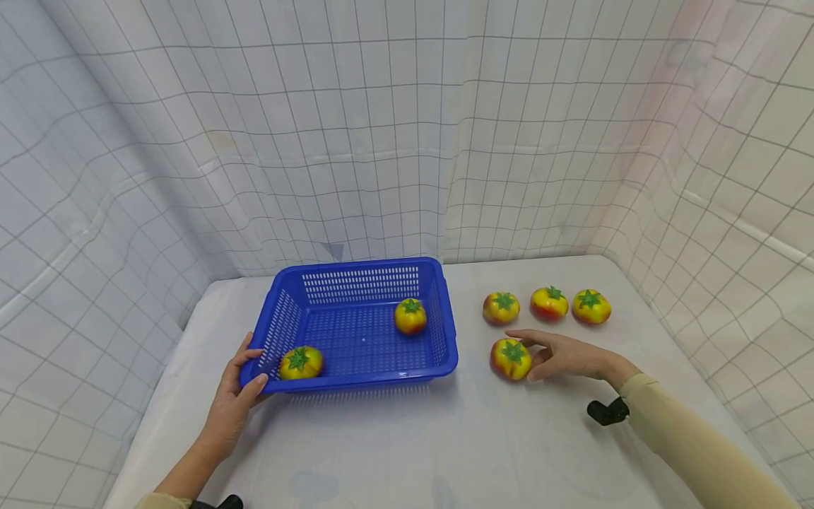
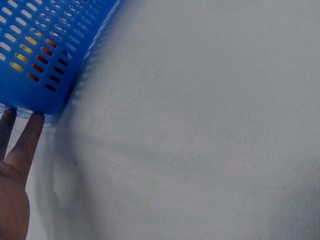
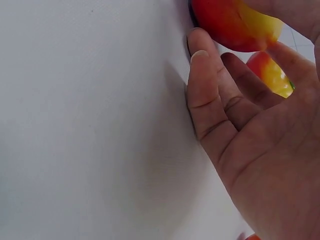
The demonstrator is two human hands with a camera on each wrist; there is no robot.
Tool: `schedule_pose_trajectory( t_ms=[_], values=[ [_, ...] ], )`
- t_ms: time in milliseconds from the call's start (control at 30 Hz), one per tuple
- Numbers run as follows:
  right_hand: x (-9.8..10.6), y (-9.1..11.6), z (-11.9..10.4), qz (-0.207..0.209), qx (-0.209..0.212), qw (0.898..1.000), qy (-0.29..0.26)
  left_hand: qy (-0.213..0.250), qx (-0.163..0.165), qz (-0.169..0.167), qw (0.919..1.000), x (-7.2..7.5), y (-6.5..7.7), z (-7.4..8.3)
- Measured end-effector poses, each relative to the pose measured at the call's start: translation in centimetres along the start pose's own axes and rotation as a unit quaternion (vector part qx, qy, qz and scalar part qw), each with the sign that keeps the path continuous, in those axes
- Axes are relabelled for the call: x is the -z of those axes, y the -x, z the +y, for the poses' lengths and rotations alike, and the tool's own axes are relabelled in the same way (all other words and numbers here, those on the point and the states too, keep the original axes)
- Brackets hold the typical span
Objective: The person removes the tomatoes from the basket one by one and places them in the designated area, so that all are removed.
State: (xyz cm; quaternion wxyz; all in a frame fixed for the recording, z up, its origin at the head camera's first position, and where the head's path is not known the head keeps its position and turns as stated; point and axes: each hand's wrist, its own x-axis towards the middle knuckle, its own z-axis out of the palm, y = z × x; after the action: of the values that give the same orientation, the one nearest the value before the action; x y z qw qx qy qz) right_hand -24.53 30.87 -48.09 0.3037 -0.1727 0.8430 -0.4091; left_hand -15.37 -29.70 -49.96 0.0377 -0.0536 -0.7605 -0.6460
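Observation:
My left hand (image 1: 230, 403) grips the near left corner of a blue plastic basket (image 1: 388, 380), thumb over the rim and fingers along the outside wall. Inside the basket lie two yellow-red tomatoes, one (image 1: 302, 363) by the near left corner and another (image 1: 410, 316) toward the right wall. To the right of the basket, my right hand (image 1: 568, 355) has its thumb and index finger around a tomato (image 1: 511, 359) with a green star-shaped top. In the right wrist view the thumb overlaps this tomato (image 3: 235, 25), while the other fingers bend loosely below it.
Behind the right hand stand three more tomatoes in a row: one at left (image 1: 501, 308), one in the middle (image 1: 550, 303), one at right (image 1: 591, 307). A white cloth (image 1: 381, 452) covers the table. Checked white curtains (image 1: 407, 141) enclose the back and both sides.

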Motion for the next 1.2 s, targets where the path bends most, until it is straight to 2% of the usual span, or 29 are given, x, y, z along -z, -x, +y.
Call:
schedule_pose_trajectory(
  t_ms=[167, 433, 700, 1067, 1200],
  values=[
    [0.3, 0.5, -0.1, 0.005, -0.003, 1.000, 0.004, 0.000, -0.001, 0.000, 1.0000, 0.0, 0.0, 0.1],
    [1.1, 1.3, -0.2, 0.003, 0.016, 1.000, -0.005, 0.003, 0.002, 0.001, 1.0000, 0.0, 0.0, 0.2],
    [2.2, 2.2, -0.6, 0.021, 0.022, 0.999, -0.019, 0.004, 0.004, -0.004, 1.0000, 0.0, 0.0, 0.2],
    [3.6, 2.7, -2.5, 0.051, 0.062, 0.995, -0.063, 0.010, 0.000, -0.007, 0.9999, 0.2, -0.1, 0.0],
    [3.7, 2.6, -3.5, 0.062, 0.071, 0.994, -0.059, 0.014, 0.000, -0.007, 0.9999, 0.2, -0.2, -0.1]
  ],
)
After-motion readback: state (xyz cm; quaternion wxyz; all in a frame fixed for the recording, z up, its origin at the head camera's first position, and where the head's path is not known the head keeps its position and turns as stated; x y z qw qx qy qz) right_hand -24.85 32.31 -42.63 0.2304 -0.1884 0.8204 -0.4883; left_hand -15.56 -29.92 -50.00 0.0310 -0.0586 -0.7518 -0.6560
